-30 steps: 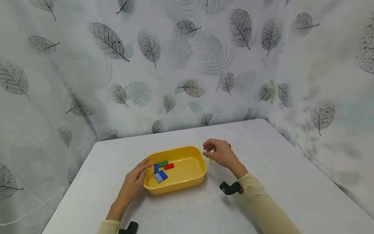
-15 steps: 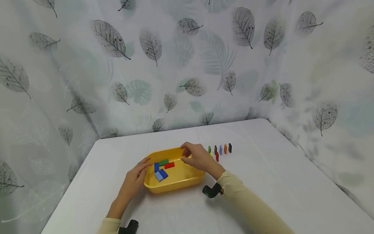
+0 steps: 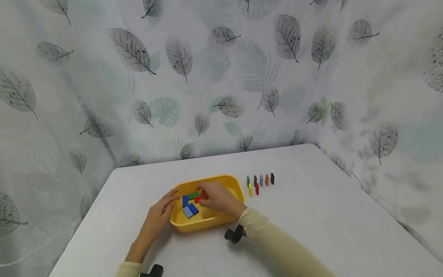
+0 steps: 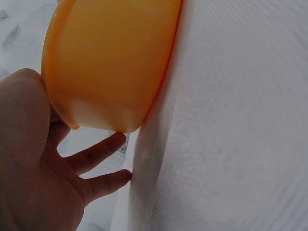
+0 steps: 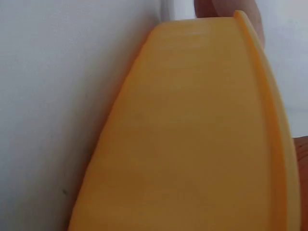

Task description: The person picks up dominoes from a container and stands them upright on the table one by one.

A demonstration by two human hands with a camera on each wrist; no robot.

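Note:
A yellow plastic tray (image 3: 221, 221) sits on the table with flat domino blocks lying in it. Among them are a green domino (image 3: 194, 196), a red domino (image 3: 197, 200), a light blue domino (image 3: 188, 212) and two dark blue ones. My left hand (image 3: 160, 209) rests at the tray's left end, fingers extended over the rim; in the left wrist view some fingers spread below the tray wall. My right hand (image 3: 218, 198) reaches into the tray, thumb and fingertips right at the red domino and partly covering it. I cannot tell whether they pinch it. The tray wall (image 5: 192, 120) hides those fingertips in the right wrist view.
Right of the tray, several dominoes stand upright in two rows: a back row from green (image 3: 248, 181) to black (image 3: 272, 178), and a yellow (image 3: 250, 190) and red one (image 3: 257, 189) in front. A leaf-print curtain (image 3: 221, 84) surrounds the white table (image 3: 328, 215).
My right hand has moved left from beside the standing dominoes, over the tray's right rim, down to the red domino. The standing dominoes have come into view. The left hand has stayed put.

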